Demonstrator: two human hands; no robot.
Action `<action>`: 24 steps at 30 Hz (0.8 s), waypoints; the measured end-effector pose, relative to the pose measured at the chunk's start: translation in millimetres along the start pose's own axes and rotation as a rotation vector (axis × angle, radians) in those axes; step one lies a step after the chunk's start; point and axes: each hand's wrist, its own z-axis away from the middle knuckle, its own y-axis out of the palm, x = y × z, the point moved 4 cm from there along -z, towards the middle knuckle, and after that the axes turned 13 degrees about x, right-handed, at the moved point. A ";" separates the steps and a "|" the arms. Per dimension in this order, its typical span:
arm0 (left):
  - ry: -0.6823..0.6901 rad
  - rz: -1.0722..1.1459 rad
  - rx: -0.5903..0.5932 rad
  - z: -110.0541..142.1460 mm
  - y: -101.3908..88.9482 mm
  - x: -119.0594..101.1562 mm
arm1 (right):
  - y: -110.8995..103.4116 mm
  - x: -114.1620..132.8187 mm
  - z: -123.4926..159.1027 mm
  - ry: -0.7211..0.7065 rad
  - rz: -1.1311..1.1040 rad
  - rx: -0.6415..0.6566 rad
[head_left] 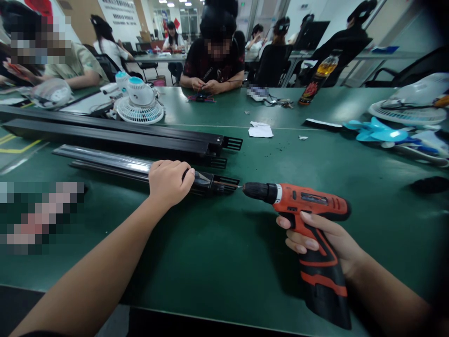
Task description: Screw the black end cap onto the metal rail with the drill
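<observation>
My left hand [170, 180] is closed over the near end of a long black rail [105, 161] that lies on the green table [217, 248]. My right hand [322, 241] grips the handle of an orange and black cordless drill [305, 206]. The drill lies level and points left. Its bit touches the rail's end fitting [226, 183], just right of my left hand.
Two more long black rails [115, 133] lie behind the held one. Small white fans [140, 103] stand at the back left, blue fan blades [382, 133] and a fan guard [407, 112] at the right. Paper scraps [260, 131] and a bottle [317, 82] sit mid-table. Several people sit opposite.
</observation>
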 end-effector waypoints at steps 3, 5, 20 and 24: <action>-0.002 0.000 -0.009 0.4 0.1 -0.1 | 0.2 -0.9 -0.1 -0.011 0.004 0.008; -0.003 0.000 -0.005 0.5 0.1 -0.3 | 0.3 -1.0 -0.2 -0.016 0.004 0.020; -0.009 0.002 0.011 0.6 -0.1 -0.2 | 1.1 2.5 -0.8 0.046 0.023 0.052; -0.010 0.011 0.014 0.5 -0.3 -0.8 | 1.3 2.8 -0.5 0.033 0.025 0.041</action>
